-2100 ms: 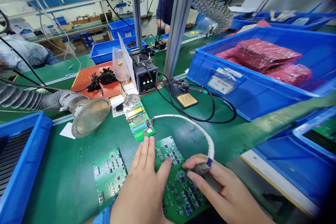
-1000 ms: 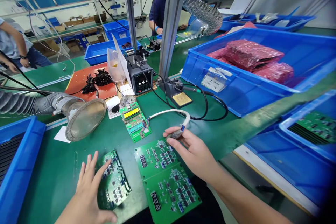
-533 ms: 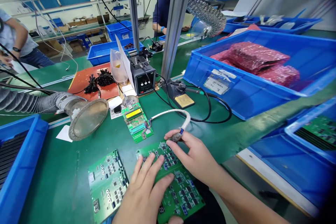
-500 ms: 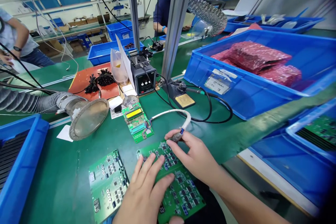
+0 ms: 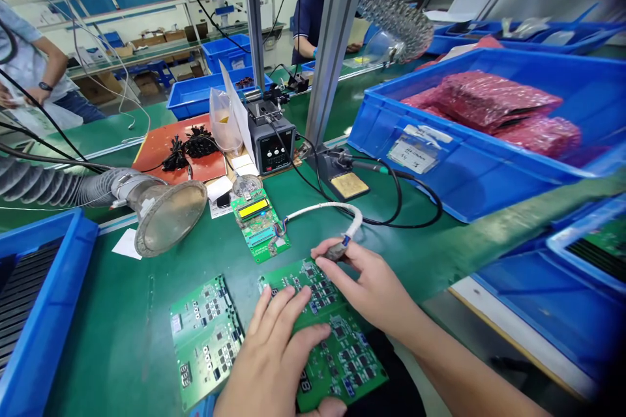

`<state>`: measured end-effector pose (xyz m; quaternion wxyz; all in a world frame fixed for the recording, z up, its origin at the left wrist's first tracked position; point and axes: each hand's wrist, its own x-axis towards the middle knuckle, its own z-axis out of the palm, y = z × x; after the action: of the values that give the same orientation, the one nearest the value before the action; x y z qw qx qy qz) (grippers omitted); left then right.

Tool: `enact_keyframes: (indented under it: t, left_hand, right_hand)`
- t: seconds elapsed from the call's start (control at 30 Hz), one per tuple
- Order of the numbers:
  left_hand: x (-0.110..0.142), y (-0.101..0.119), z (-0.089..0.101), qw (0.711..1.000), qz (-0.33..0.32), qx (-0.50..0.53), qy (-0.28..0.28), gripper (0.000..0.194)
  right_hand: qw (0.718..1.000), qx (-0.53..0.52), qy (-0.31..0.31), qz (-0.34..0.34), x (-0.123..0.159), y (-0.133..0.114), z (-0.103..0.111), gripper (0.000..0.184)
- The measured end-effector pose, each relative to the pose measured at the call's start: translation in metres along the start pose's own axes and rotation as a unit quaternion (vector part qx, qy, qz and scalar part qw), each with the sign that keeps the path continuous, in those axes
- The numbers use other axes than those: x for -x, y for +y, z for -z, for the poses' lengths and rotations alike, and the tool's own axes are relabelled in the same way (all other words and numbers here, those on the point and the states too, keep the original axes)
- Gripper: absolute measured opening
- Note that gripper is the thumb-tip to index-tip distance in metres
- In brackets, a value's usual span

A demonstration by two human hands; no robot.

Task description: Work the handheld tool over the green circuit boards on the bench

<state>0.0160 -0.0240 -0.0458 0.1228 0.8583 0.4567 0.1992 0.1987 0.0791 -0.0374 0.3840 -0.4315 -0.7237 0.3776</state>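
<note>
My right hand (image 5: 364, 277) pinches a dark grey, wrapped probe head (image 5: 335, 251) at the end of a white sleeved cable (image 5: 355, 215). The probe head meets the far edge of a green circuit board panel (image 5: 359, 371); its tip is hidden by my fingers. Across that panel lies my left hand (image 5: 274, 352), fingers spread and resting on the board. The cable runs to a small green board with a yellow display (image 5: 252, 208) and a teal socket. Left of my left hand, another green circuit board panel (image 5: 200, 339) lies on the bench.
A fume extraction hose (image 5: 171, 215) with a wide mouth stands at left, above a blue bin (image 5: 53, 332). Behind are a soldering station (image 5: 274, 146) and an iron stand with sponge (image 5: 348, 186). A large blue bin (image 5: 469, 189) holds pink bubble-wrapped packs. Two people work beyond.
The view has shifted slightly, so the bench appears a little further right. Both hands keep their places on the panel. At far left, the other person's hand has moved slightly.
</note>
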Motion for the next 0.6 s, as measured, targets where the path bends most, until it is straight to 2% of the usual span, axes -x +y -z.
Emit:
enact_keyframes:
  t: [0.1,0.27,0.37,0.6]
  left_hand:
    - [-0.0001,0.0046,0.0022,1.000,0.013,0.007,-0.011,0.050]
    - [0.0002,0.0097,0.0033,0.999,0.031,0.025,0.014,0.039]
    - [0.0004,0.0103,0.0024,0.999,0.030,0.023,0.012,0.040]
    - [0.0021,0.0068,-0.0037,0.997,0.068,0.021,0.018,0.088]
  right_hand:
    - [1.000,-0.003,-0.004,-0.004,0.0002,-0.0018,0.0015,0.008]
    - [1.000,-0.003,-0.010,-0.009,0.0000,-0.0045,0.0022,0.009]
    - [1.000,-0.004,-0.010,-0.009,-0.0002,-0.0043,0.0019,0.010]
    - [1.000,-0.003,-0.008,-0.006,-0.0003,-0.0039,0.0017,0.010]
